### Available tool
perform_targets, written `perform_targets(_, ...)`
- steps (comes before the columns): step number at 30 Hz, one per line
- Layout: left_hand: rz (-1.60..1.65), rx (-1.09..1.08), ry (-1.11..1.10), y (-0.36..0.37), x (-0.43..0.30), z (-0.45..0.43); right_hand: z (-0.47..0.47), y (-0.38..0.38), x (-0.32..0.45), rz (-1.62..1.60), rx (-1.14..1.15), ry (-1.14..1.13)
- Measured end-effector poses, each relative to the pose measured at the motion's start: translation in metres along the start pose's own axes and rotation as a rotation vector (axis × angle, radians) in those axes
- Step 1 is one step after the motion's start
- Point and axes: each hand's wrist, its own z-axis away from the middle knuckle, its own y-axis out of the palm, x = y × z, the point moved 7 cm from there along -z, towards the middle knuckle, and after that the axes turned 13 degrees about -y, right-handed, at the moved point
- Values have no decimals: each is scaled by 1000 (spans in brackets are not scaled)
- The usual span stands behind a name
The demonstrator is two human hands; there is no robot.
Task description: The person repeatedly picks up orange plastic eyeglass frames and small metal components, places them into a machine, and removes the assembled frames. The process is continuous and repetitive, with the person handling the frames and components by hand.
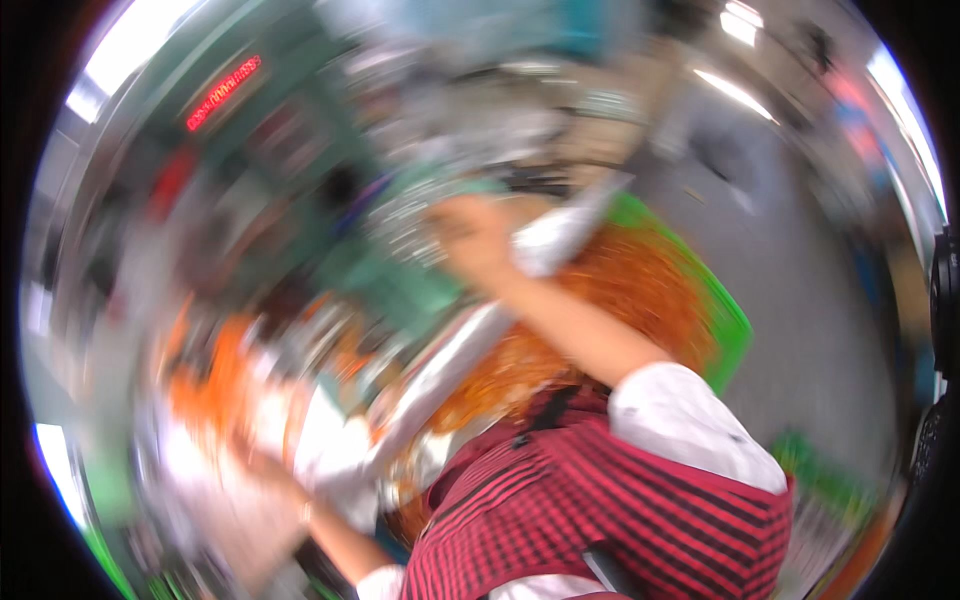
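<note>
The picture is strongly blurred. My right hand is stretched forward over the long pale edge of a work surface, beside a shiny, clear or silvery object; whether it grips this cannot be told. My left hand reaches to the left, next to a bright orange bundle and a whitish blurred area; its fingers are smeared. Close before me, under my right forearm, lies a large heap of orange-brown pieces in a bright green crate.
A green work surface lies beyond the pale edge. Blurred whitish goods are piled at the top. Grey floor shows on the right, with a green basket low down. A red lit display hangs upper left.
</note>
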Motion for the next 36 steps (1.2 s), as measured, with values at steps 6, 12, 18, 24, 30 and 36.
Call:
perform_targets(6, 190, -50, -322, -17, -8, 55, -34, -4, 69, -390, 231, 84)
perform_targets(12, 682, 253, 20, 22, -195, 53, -51, 68, 132, -629, 514, 242)
perform_targets(18, 640, 414, 273, 57, -273, 38, -36, 87, 151, -744, 384, 295)
perform_targets(24, 622, 346, 311, 60, -278, 38, -27, 88, 147, -805, 223, 295)
perform_targets(30, 609, 408, 298, 54, -266, 45, -25, 72, 162, -830, 338, 366)
perform_targets(36, 218, 670, 779, 62, -255, 121, -21, -7, 78, -86, 435, 133)
